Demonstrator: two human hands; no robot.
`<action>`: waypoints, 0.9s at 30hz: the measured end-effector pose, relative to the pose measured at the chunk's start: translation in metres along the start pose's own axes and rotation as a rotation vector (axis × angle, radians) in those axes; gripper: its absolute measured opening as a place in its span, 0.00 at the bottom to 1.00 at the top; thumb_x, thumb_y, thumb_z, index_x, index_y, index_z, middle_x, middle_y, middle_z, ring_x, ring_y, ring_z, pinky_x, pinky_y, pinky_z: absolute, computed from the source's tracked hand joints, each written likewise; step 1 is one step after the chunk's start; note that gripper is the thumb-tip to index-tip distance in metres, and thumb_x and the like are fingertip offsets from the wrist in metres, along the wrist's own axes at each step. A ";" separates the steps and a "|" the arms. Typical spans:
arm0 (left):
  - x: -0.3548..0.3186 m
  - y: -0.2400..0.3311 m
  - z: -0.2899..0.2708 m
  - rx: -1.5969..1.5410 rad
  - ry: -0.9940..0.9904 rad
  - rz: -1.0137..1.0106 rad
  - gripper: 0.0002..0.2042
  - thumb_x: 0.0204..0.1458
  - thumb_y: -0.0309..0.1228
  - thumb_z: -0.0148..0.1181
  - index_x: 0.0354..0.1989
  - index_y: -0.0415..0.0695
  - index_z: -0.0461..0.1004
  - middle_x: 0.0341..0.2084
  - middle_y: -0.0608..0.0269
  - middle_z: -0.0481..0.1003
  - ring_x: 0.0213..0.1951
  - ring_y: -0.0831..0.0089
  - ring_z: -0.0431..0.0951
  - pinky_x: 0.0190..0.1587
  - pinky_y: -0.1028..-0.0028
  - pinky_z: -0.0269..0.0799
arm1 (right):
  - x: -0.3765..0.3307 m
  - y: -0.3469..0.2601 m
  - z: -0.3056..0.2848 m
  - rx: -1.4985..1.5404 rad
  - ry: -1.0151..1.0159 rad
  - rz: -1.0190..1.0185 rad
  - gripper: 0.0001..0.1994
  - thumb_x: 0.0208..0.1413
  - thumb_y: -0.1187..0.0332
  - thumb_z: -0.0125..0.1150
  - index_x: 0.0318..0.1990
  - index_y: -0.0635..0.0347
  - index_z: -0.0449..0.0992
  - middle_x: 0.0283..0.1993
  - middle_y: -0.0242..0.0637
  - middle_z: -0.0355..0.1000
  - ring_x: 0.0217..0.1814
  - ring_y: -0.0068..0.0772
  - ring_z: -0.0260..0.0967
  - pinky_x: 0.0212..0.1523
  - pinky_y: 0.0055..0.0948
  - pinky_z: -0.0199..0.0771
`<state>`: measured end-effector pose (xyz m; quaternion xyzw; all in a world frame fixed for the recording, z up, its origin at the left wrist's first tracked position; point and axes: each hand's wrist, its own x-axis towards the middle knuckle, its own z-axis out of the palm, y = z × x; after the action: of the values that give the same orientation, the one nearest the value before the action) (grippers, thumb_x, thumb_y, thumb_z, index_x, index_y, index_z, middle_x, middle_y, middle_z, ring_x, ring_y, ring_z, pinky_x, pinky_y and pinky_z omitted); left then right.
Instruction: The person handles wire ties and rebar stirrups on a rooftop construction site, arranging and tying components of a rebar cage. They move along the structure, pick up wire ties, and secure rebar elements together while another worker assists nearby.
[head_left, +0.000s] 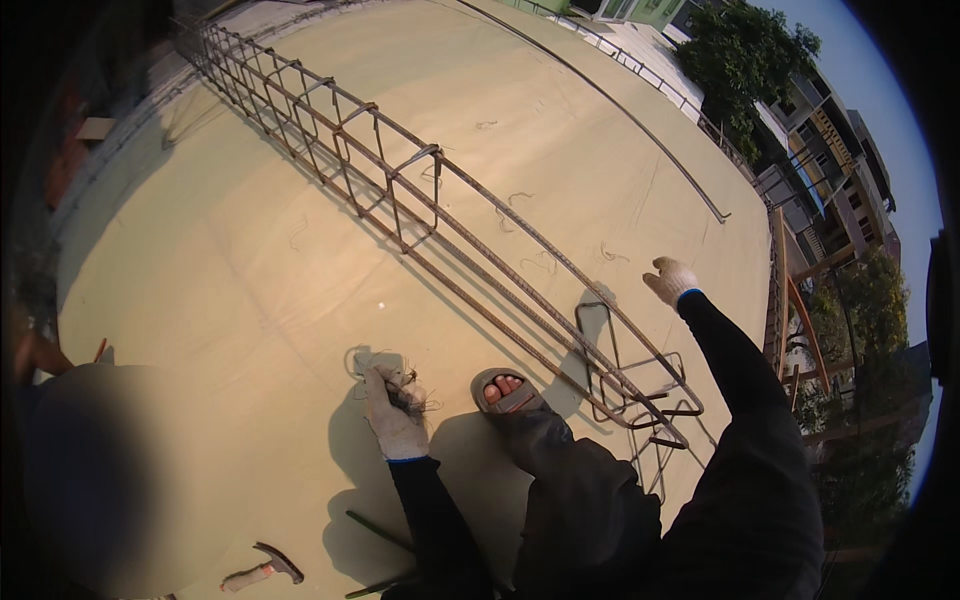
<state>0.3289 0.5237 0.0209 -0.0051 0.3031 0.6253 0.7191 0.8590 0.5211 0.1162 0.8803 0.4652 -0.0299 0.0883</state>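
Grasping a tangle of thin dark wire (408, 393), the gloved left hand (396, 422) is just left of a sandalled foot (508, 392). Beyond them, a rebar cage (404, 247) stretches from near right to far left. Right of the cage, the gloved right hand (673, 281) is free, its fingers loosely parted. A hammer (264, 569) lies at the near left.

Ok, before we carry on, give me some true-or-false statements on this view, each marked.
1. The white-gloved left hand holds thin dark wire. True.
2. A long brown steel rebar cage extends over the pale yellow flat surface. True.
3. The white-gloved right hand grips that cage. False: it is apart from the cage.
4. The pale-handled claw hammer lies right of the cage. False: it lies at the picture's lower left.
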 end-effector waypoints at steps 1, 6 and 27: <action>0.004 0.006 -0.002 0.034 0.036 0.016 0.12 0.71 0.44 0.55 0.40 0.50 0.73 0.26 0.76 0.64 0.24 0.85 0.59 0.25 0.81 0.56 | 0.022 0.008 0.019 0.003 -0.031 0.006 0.33 0.58 0.50 0.65 0.64 0.65 0.75 0.63 0.55 0.76 0.67 0.53 0.72 0.65 0.45 0.74; 0.032 0.018 -0.013 0.212 0.145 0.023 0.16 0.71 0.46 0.54 0.33 0.51 0.67 0.25 0.75 0.63 0.22 0.83 0.57 0.25 0.80 0.53 | 0.092 -0.013 0.101 0.089 -0.063 -0.016 0.34 0.57 0.59 0.66 0.70 0.63 0.68 0.69 0.54 0.70 0.72 0.57 0.67 0.69 0.46 0.72; 0.043 -0.056 -0.011 0.817 0.292 -0.073 0.22 0.70 0.53 0.53 0.32 0.48 0.68 0.21 0.71 0.65 0.23 0.80 0.63 0.28 0.77 0.61 | 0.071 -0.172 0.130 0.431 0.200 -0.310 0.16 0.58 0.61 0.65 0.50 0.60 0.82 0.51 0.50 0.76 0.57 0.55 0.74 0.59 0.45 0.75</action>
<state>0.3767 0.5462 -0.0278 0.1808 0.6237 0.4210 0.6332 0.7615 0.6498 -0.0432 0.7956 0.5838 -0.0541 -0.1528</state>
